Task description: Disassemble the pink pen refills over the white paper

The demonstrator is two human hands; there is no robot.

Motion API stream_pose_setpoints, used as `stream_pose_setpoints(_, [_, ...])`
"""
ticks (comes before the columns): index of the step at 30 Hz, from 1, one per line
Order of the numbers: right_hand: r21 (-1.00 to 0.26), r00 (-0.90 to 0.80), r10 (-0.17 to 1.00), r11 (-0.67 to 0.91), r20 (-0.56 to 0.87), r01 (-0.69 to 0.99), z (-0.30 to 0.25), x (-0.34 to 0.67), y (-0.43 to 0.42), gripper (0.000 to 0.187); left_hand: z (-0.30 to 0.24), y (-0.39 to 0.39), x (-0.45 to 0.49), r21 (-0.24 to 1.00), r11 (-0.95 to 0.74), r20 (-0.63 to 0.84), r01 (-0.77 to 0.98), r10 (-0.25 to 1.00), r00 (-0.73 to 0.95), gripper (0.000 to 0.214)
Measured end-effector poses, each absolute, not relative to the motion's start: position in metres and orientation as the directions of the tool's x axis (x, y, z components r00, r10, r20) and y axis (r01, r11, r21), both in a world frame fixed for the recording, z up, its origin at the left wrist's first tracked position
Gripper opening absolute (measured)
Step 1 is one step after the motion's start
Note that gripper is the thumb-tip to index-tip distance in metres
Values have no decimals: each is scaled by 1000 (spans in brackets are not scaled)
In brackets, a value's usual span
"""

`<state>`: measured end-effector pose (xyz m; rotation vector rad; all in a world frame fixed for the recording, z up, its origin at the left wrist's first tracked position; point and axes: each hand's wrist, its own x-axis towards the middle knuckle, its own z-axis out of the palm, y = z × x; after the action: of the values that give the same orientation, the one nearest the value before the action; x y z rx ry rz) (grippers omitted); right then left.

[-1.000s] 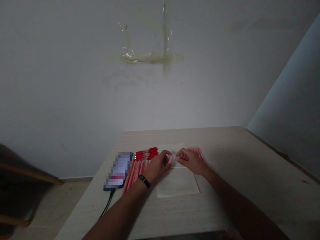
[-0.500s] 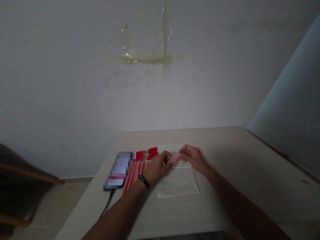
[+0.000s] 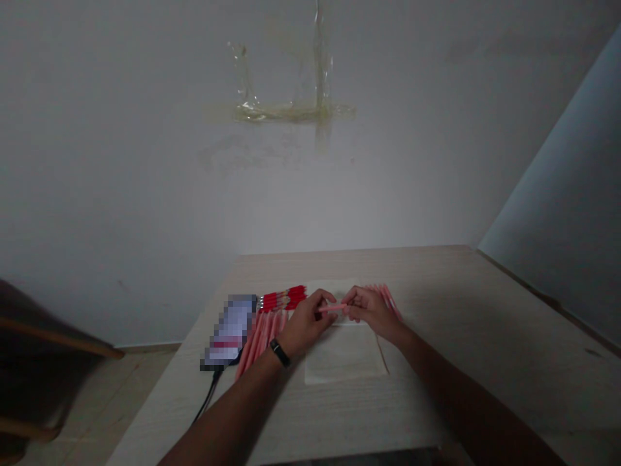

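Observation:
Between my hands a slim pink pen [image 3: 334,308] lies nearly level above a white sheet [image 3: 345,359]. My left hand [image 3: 306,322], with a dark wristband, pinches its left end between thumb and fingers. The fingers of my right hand [image 3: 372,309] close on the other end. Just beyond that hand lies a row of pink pens [image 3: 389,298], partly covered by it. Left of my left hand are several pink pen barrels [image 3: 257,343], and behind them a bunch of red pen parts [image 3: 284,298] with silvery tips.
A phone [image 3: 233,327], blurred into blocks, lies at the table's left side with a black cable [image 3: 207,395] running from it. The pale wooden table [image 3: 466,323] meets a wall behind. A dark chair-like object [image 3: 43,362] stands on the floor at left.
The pink pen has turned from slanted to nearly level. My right hand has moved slightly down, and more of the row of pink pens beyond it shows. My left hand has hardly moved.

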<state>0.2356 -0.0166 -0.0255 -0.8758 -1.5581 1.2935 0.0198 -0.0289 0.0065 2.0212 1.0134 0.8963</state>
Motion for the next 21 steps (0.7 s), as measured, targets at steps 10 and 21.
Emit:
stream_pose_setpoints(10, [-995, -492, 866, 99, 86, 0, -34, 231, -20, 31, 4, -26, 21, 851, -473, 358, 227, 841, 406, 22])
stream_pose_setpoints(21, [-998, -571, 820, 1, 39, -67, -32, 228, -23, 34, 3, -26, 22, 866, -466, 367, 183, 840, 400, 22])
